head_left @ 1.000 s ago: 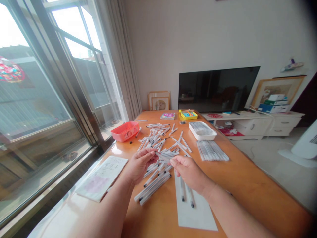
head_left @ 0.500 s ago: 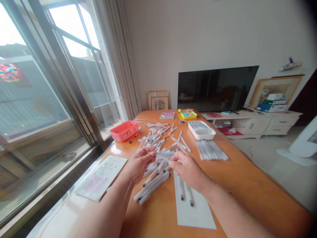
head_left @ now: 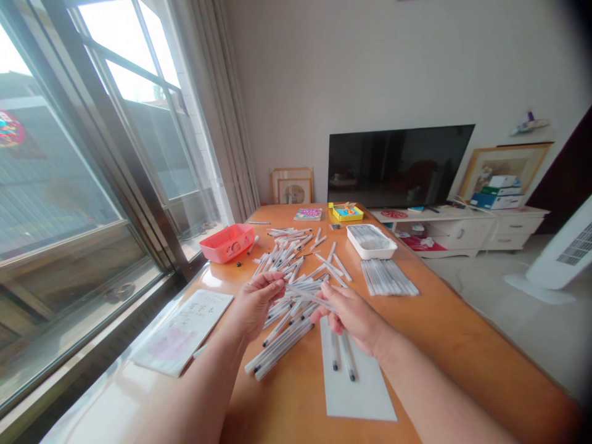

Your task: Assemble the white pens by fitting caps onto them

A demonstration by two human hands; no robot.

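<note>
My left hand (head_left: 257,304) pinches one end of a clear, whitish pen (head_left: 306,295) between thumb and fingertips. The pen slants down to the right, above a heap of similar pens (head_left: 287,333), several with black tips. Around its other end, my right hand (head_left: 356,317) has its thumb and fingers spread apart; the pen passes between them without a visible grip. Below the right hand, two pens (head_left: 348,357) with black ends lie on a white sheet of paper (head_left: 358,398). The far ends of these two are hidden by the hand.
A notebook (head_left: 185,330) lies at left, with a red basket (head_left: 226,245) beyond it. To the right stand a white tray (head_left: 374,248) of pens and a neat row of pens (head_left: 389,277). A yellow box (head_left: 346,213) and a booklet (head_left: 308,214) sit at the table's far end.
My right thumb and fingers have parted from their pinch on the pen and now spread around its end. My left hand keeps its hold. The view has shifted slightly.
</note>
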